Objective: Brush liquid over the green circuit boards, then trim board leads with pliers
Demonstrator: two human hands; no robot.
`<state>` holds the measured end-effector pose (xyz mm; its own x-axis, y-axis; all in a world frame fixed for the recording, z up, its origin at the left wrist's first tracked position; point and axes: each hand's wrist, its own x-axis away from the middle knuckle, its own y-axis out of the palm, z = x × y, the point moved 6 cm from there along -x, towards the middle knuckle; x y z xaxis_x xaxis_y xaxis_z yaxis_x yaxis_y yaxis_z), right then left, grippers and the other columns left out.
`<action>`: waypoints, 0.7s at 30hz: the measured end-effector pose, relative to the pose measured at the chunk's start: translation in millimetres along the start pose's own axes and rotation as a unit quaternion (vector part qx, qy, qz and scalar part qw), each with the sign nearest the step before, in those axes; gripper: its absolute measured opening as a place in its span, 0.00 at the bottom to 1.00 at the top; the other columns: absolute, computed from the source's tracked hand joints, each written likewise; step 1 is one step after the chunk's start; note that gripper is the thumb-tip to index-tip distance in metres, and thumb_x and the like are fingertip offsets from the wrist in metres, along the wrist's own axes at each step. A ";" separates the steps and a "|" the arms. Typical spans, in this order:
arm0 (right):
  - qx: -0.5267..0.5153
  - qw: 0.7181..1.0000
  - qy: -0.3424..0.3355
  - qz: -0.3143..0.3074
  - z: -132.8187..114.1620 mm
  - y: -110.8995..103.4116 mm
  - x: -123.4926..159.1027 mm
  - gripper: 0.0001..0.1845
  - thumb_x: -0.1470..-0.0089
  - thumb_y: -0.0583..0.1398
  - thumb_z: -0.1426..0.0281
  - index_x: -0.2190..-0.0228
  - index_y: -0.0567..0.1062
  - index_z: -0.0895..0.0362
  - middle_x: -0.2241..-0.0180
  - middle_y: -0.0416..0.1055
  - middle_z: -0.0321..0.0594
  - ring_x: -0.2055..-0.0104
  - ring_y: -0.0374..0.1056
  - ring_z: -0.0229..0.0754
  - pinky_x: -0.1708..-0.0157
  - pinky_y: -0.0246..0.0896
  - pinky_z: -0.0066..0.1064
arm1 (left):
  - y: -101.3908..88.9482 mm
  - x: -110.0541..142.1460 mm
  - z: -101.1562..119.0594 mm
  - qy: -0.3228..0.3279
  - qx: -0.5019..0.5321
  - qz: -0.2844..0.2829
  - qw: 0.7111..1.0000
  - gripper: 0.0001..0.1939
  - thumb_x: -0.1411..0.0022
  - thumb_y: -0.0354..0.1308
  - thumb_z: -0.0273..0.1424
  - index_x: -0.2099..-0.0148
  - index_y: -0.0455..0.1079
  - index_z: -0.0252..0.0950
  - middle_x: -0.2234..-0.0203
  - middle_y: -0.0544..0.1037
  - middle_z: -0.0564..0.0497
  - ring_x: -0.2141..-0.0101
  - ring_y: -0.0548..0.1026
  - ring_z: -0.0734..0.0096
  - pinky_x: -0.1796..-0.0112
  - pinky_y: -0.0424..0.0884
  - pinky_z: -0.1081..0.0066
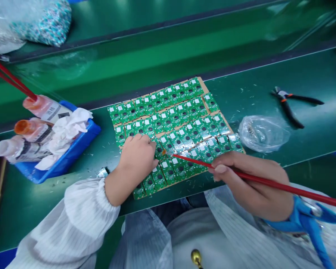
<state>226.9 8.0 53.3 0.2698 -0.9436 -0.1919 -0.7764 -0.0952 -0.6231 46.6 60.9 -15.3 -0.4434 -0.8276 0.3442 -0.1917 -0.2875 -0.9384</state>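
My right hand (249, 183) pinches the red handle of a thin brush (193, 160). The brush's orange-tinted tip rests on or just above the circuit boards, close to my left thumb. Small green circuit boards (172, 173) lie in several rows on brown cardboard, each with a white square and a dark round spot. My left hand (137, 155) lies on the boards at their left side, its fingers curled under and their tips hidden. Whether it holds anything is hidden. A blue band is tied round my right wrist.
At left, a blue bin (86, 140) holds bottles (33, 130) and crumpled tissue (70, 130); red handles stick out of one bottle. Side cutters (288, 104) and a clear plastic bag (263, 132) lie at right. Small clippings are scattered about. Another bag (44, 22) sits on the upper shelf.
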 end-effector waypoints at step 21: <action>-0.003 1.000 -0.014 -0.023 12.5 2.9 -3.9 0.09 0.41 0.55 0.74 0.74 0.67 0.55 0.81 0.64 0.32 0.80 0.61 0.33 0.79 0.54 0.27 | -5.5 -21.1 20.9 0.013 -0.002 0.038 0.999 0.14 0.44 0.59 0.38 0.60 0.72 0.34 0.64 0.73 0.43 0.60 0.68 0.56 0.62 0.62 0.61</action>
<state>230.7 15.4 42.8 0.3200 -0.9294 -0.1842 -0.7666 -0.1397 -0.6268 75.2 69.9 -18.1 -0.4797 -0.8337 0.2736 -0.1607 -0.2230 -0.9615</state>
